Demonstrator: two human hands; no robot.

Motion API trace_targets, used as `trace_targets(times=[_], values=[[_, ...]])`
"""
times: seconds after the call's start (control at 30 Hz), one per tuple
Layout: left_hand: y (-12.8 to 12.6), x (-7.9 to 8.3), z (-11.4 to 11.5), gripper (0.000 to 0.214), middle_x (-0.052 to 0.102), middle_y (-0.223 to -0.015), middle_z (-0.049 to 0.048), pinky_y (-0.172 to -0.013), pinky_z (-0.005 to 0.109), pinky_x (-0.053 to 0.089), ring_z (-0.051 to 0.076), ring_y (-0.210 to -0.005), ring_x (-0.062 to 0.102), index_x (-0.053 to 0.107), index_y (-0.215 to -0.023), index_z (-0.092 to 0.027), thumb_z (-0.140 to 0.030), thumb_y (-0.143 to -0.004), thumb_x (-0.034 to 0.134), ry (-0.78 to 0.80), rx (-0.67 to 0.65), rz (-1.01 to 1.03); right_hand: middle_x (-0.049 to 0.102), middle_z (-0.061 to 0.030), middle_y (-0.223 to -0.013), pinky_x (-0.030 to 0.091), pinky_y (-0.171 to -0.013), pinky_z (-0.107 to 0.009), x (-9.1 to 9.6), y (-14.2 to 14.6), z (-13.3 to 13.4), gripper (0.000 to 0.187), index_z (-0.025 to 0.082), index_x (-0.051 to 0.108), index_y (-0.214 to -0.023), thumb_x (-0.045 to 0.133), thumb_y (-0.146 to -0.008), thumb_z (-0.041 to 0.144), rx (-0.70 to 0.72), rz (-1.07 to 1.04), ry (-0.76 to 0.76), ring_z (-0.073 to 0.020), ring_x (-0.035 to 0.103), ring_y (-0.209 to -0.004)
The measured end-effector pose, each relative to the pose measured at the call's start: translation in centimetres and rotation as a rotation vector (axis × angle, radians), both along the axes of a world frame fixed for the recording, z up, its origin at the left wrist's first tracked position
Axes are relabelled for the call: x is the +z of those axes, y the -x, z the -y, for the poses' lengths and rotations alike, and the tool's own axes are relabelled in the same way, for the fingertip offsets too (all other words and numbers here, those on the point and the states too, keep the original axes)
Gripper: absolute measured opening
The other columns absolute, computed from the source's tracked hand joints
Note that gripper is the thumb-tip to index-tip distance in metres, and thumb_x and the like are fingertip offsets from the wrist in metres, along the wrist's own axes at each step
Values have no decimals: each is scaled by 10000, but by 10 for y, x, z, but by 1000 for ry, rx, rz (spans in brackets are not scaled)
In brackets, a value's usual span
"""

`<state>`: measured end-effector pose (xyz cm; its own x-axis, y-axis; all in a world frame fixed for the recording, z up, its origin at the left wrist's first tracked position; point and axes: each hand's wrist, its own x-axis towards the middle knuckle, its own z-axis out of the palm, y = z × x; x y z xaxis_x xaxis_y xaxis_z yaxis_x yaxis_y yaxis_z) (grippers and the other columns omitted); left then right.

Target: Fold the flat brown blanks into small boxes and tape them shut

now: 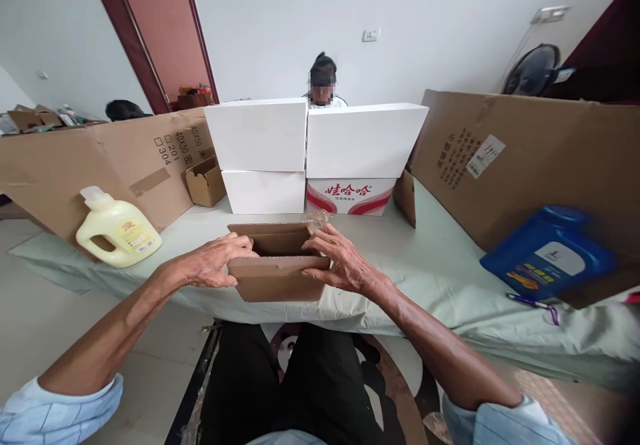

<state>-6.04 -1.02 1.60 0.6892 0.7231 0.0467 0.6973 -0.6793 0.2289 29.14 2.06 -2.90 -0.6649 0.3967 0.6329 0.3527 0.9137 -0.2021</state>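
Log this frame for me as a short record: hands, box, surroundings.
Hands: left hand and right hand grip opposite ends of a small brown box
Box top: open
Box contents: cannot be made out
Surface: pale green cloth
Beyond box: white boxes, stacked two by two
Left side: pale yellow jug
Right side: blue bottle, pen
Background: person, partly hidden by white boxes

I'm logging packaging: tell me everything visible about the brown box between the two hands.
The box looks like plain corrugated cardboard, open at the top, its interior shadowed and its front unprinted. It is near the front edge of the green cloth; whether it rests there is unclear. The left hand's grip holds its left end, the right hand's grip its right.
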Motion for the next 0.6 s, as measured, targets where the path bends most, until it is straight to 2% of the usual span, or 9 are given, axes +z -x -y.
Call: trace_targets(times=[0.13,0.27,0.37,0.47,0.6], values=[[7,2,3,563,684,-1229,51,-872,321,518,269,-1065,674,707,-1360,-301,-164,-817,772,-62,13,-2,684,-89,-998,477,-827,-397,-14,-3,1,453,221,699,-1167,668,-1056,660,-48,-129,16,-261,541,-920],[16,-6,4,398,677,-1203,60,-833,320,519,252,-1013,666,670,-1228,-248,-281,-874,849,-201,67,129,672,-72,-1000,503,-836,-400,-26,-4,0,443,237,689,-1186,721,-1027,649,-65,-277,54,-258,580,-916],[21,-18,1,405,682,-1108,64,-896,363,529,273,-1025,640,660,-1131,-227,-393,-861,912,-405,123,234,677,-80,-1046,531,-866,-406,-31,-1,2,412,242,683,-1207,749,-1021,605,-78,-333,82,-269,616,-963],[23,-35,-5,460,697,-1019,72,-967,438,528,306,-1026,622,687,-1083,-223,-479,-815,960,-613,212,323,679,-89,-1095,549,-898,-410,-35,7,5,300,243,667,-1222,748,-1039,467,-62,-381,100,-270,642,-1015],[24,-56,-14,444,702,-1031,95,-1101,547,502,394,-1229,606,709,-1073,-237,-484,-808,966,-718,348,406,677,-117,-1214,569,-941,-421,-46,17,7,298,236,669,-1251,756,-1005,380,-80,-515,139,-277,650,-1118]])
